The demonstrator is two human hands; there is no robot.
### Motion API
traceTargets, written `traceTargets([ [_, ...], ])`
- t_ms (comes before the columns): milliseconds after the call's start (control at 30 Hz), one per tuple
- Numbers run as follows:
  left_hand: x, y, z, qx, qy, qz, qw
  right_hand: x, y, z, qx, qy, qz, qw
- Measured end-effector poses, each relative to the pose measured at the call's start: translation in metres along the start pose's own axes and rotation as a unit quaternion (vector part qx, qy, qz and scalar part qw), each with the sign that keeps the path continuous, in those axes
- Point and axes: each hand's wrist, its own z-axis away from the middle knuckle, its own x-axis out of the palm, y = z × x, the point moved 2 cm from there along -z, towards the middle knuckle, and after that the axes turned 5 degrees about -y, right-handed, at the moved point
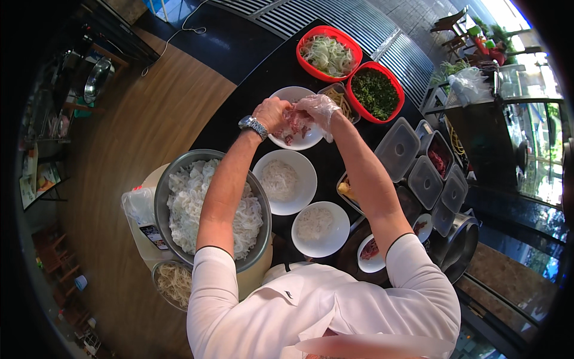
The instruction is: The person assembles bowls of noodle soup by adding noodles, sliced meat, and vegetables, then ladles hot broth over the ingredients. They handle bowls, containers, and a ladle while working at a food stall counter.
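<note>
Over the farthest white bowl (308, 141), thin slices of raw red meat (295, 121) hang between my two hands. My left hand (271, 114), bare with a watch on its wrist, pinches the meat from the left. A clear plastic glove covers my right hand (320, 110), whose fingers close on the meat from the other side; the fingertips are partly hidden. What lies under the meat in that bowl is mostly covered. Closer to me stand two more white bowls, one with white rice noodles (279, 180) and the other with a smaller heap of noodles (314, 224).
A large metal basin (260, 242) of noodles sits by my left arm, above a bowl of bean sprouts (173, 284). Beyond my hands are red bowls of sliced onion (326, 55) and chopped herbs (374, 93). Lidded containers (399, 148) and small meat dishes (372, 250) lie on the right.
</note>
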Motion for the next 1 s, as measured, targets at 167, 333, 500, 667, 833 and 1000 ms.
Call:
traceTargets([
  [167, 0.006, -0.002, -0.005, -0.084, -0.071, 0.07, 0.992, -0.006, 0.004, -0.01, -0.005, 0.027, 0.057, 0.998],
  [333, 0.004, -0.007, -0.008, -0.121, -0.055, 0.015, 0.991, -0.011, -0.003, -0.001, 0.011, 0.04, 0.011, 0.999],
  [500, -0.004, -0.001, -0.008, -0.033, 0.017, 0.045, 0.998, -0.005, -0.01, 0.004, 0.01, 0.0, -0.022, 1.0],
  [667, -0.006, 0.007, -0.009, -0.019, -0.034, 0.256, 0.966, -0.003, -0.013, 0.006, 0.009, -0.015, 0.004, 1.0],
  [833, -0.005, -0.002, -0.014, -0.071, -0.02, 0.301, 0.951, -0.002, -0.008, 0.005, -0.032, -0.04, -0.01, 0.999],
  [1000, 0.006, -0.002, -0.018, -0.108, -0.067, 0.485, 0.865, 0.003, 0.003, -0.001, -0.082, -0.009, 0.004, 0.997],
])
